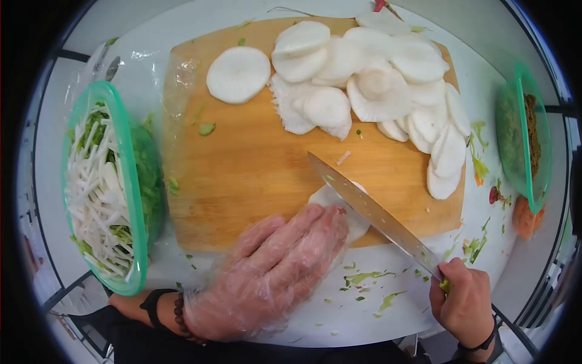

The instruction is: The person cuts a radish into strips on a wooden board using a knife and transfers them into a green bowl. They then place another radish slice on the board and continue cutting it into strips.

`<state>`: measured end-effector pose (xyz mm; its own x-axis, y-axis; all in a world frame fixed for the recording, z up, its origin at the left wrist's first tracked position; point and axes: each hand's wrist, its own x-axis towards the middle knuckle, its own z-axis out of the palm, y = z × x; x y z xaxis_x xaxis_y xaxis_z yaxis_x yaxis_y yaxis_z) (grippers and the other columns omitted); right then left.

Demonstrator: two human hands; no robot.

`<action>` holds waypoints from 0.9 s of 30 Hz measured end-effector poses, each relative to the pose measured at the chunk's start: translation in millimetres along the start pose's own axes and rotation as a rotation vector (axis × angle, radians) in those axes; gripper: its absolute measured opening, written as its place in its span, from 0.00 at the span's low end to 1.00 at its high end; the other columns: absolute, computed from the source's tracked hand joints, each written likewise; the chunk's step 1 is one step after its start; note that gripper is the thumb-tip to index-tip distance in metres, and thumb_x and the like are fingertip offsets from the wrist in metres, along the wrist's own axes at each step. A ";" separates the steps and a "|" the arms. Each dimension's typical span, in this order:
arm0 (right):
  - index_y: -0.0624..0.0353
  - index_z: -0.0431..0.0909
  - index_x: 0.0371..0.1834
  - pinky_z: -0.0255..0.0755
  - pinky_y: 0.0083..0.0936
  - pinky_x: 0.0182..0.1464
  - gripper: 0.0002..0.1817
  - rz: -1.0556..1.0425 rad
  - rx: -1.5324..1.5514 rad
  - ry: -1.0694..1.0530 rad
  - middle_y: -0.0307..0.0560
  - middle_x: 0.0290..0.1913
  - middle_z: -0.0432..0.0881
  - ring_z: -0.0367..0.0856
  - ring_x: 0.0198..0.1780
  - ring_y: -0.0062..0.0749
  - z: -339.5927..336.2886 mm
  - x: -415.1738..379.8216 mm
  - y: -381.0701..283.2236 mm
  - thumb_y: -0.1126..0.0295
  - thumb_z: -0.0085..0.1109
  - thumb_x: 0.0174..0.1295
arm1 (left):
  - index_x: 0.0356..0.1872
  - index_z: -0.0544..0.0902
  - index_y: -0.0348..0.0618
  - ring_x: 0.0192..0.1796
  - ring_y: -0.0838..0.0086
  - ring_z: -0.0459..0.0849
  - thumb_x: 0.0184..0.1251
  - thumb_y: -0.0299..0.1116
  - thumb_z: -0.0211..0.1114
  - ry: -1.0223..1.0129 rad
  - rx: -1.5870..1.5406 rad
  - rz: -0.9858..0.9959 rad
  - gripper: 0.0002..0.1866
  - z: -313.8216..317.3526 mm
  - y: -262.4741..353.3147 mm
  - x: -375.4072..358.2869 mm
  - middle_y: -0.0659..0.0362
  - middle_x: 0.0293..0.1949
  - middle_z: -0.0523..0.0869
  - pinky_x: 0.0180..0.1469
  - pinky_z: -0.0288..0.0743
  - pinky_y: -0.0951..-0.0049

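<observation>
My left hand [273, 267], in a clear plastic glove, presses its fingertips down on white radish slices [357, 229] at the front edge of the wooden cutting board [254, 170]. The hand partly covers these slices. My right hand [464, 297] is wrapped round the handle of a kitchen knife [376, 212]. Its blade slants up and left across the slices, close to my left fingertips, and its tip lies over the middle of the board. Many round white radish slices [379, 91] are heaped and overlapping at the board's back right. One single slice [238, 75] lies apart at the back left.
Left of the board stands a green plastic basin [138, 242] filled with white shreds and chopped greens. On the right is another green container [515, 139] with brown contents, beside an orange heap [528, 217]. Green scraps [370, 278] litter the white table.
</observation>
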<state>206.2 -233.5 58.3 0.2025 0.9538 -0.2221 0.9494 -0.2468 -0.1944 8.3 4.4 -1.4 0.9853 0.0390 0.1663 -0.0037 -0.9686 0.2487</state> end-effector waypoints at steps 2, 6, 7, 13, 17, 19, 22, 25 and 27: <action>0.67 0.72 0.53 0.71 0.38 0.39 0.24 -0.005 -0.058 -0.027 0.52 0.40 0.80 0.78 0.31 0.46 -4.0 0.0 1.9 0.82 0.70 0.54 | 0.60 0.85 0.45 0.67 0.60 0.81 0.60 0.32 0.70 -0.018 -0.016 -0.010 0.24 -1.5 0.7 0.4 0.55 0.64 0.82 0.64 0.76 0.59; 0.66 0.73 0.53 0.70 0.38 0.39 0.22 -0.006 -0.132 -0.067 0.51 0.41 0.81 0.79 0.32 0.46 -8.0 9.3 7.1 0.80 0.69 0.55 | 0.59 0.85 0.45 0.68 0.61 0.81 0.62 0.32 0.67 0.009 -0.058 -0.046 0.21 -0.5 3.3 2.2 0.56 0.64 0.82 0.64 0.74 0.60; 0.65 0.74 0.53 0.70 0.38 0.39 0.22 0.013 -0.135 -0.070 0.51 0.41 0.81 0.79 0.32 0.46 -7.0 18.0 1.7 0.80 0.69 0.55 | 0.59 0.85 0.46 0.69 0.65 0.79 0.65 0.34 0.65 0.013 -0.035 -0.064 0.20 1.4 5.0 1.8 0.59 0.65 0.82 0.67 0.70 0.62; 0.65 0.76 0.51 0.70 0.36 0.39 0.19 0.105 0.044 -0.033 0.49 0.40 0.82 0.80 0.33 0.46 -11.1 29.2 -0.8 0.81 0.67 0.56 | 0.60 0.84 0.46 0.71 0.74 0.77 0.70 0.37 0.61 -0.008 0.003 -0.069 0.19 1.2 4.4 -0.6 0.64 0.67 0.81 0.71 0.64 0.65; 0.65 0.77 0.49 0.70 0.35 0.39 0.17 0.102 -0.140 0.050 0.48 0.39 0.83 0.81 0.33 0.43 -8.0 16.0 -5.9 0.81 0.66 0.56 | 0.60 0.84 0.46 0.69 0.68 0.78 0.70 0.36 0.61 0.004 -0.060 -0.077 0.19 1.5 5.1 -1.9 0.61 0.66 0.82 0.70 0.67 0.61; 0.66 0.77 0.49 0.70 0.35 0.39 0.17 0.073 -0.097 0.001 0.48 0.38 0.83 0.81 0.32 0.42 -10.3 18.0 -8.0 0.81 0.66 0.56 | 0.60 0.85 0.48 0.67 0.57 0.81 0.69 0.36 0.61 -0.036 -0.092 -0.034 0.20 -2.0 2.4 -3.5 0.57 0.64 0.83 0.66 0.71 0.53; 0.66 0.77 0.49 0.70 0.34 0.40 0.17 0.051 -0.085 -0.015 0.48 0.36 0.83 0.82 0.31 0.41 -9.9 19.8 -8.1 0.81 0.66 0.56 | 0.60 0.85 0.49 0.67 0.57 0.81 0.67 0.36 0.63 -0.078 -0.100 -0.057 0.20 -7.4 2.7 -1.0 0.57 0.64 0.83 0.66 0.72 0.52; 0.67 0.77 0.50 0.70 0.34 0.40 0.18 0.032 -0.088 -0.020 0.48 0.36 0.83 0.82 0.32 0.41 -9.2 18.5 -7.2 0.81 0.66 0.55 | 0.59 0.86 0.49 0.66 0.56 0.81 0.65 0.35 0.65 -0.057 -0.098 -0.067 0.21 -4.9 2.4 -1.9 0.56 0.63 0.83 0.66 0.72 0.52; 0.67 0.76 0.50 0.70 0.34 0.40 0.19 0.026 -0.097 -0.026 0.48 0.36 0.82 0.82 0.31 0.41 -9.4 17.9 -6.3 0.81 0.66 0.55 | 0.59 0.86 0.49 0.66 0.56 0.81 0.62 0.34 0.67 -0.039 -0.096 -0.070 0.21 -3.3 3.3 -3.1 0.56 0.62 0.84 0.65 0.73 0.52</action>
<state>206.0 -213.2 64.5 0.2221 0.9423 -0.2504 0.9629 -0.2524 -0.0956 4.7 1.9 2.1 0.9897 0.0938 0.1084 0.0505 -0.9358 0.3489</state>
